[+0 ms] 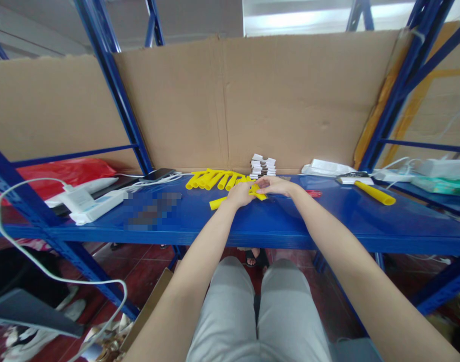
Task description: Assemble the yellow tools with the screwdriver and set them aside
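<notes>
Over the blue shelf my left hand (242,194) is closed around a yellow tube (216,203), whose open end sticks out to the left. My right hand (274,186) meets it from the other side, its fingers pinching the yellow material at the tube's right end. A short yellow flap shows below the fingertips; my fingers hide how it joins the tube. Just behind my hands lies a row of several yellow tubes (213,179), side by side. A stack of small white cards or tags with dark edges (262,166) stands behind my right hand.
Right of my hands lie small red items (313,193), a white packet (328,167) and a single yellow tube (375,193). A white power strip (97,207) with cables and a dark phone (159,174) lie left. Cardboard (282,100) walls the back; blue posts (116,85) flank it.
</notes>
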The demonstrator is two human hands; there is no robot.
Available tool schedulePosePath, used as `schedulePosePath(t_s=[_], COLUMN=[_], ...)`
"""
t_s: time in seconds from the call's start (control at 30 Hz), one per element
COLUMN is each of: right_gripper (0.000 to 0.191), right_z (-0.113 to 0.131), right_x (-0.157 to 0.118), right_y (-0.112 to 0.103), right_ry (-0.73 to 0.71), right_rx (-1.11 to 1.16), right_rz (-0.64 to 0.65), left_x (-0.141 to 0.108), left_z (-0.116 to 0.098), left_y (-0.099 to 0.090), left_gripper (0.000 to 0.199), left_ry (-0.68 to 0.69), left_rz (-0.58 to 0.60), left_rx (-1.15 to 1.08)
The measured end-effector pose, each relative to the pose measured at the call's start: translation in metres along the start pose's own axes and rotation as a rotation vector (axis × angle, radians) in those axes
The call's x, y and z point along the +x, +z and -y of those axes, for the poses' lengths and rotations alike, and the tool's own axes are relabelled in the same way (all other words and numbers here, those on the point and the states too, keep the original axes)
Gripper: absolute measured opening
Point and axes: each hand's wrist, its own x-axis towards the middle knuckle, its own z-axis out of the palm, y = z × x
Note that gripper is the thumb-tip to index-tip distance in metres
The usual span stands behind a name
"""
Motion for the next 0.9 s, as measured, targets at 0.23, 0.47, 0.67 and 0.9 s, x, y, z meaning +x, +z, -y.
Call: schedulePosePath(t_s=[0.23,0.47,0.67,0.9], right_gripper=[0.034,0.031,0.032,0.033], right_z=[0.001,0.003,0.012,0.018], right_x=[0.001,0.001,-0.004,-0.003], right_y=[0.0,0.003,0.005,0.004], right_ry=[-0.018,0.062,0.084,0.135], right_rx=[-0.037,0.027,0.113,0.114], right_rz=[-0.019,-0.129,-0.124,-0.298], left_x=[0.001,-0.001,-0.001,0.0], left_z=[0.003,-0.001,-0.003,-0.001], left_y=[0.004,-0.001,-0.002,0.0], left_gripper=[0.051,0.049,0.047,0.058], left_ry=[0.037,0.003,-0.017,0.052], left_rz=[-0.03,-0.051,-0.072,-0.084], left_rx=[-0.029,0.045,0.076,0.109])
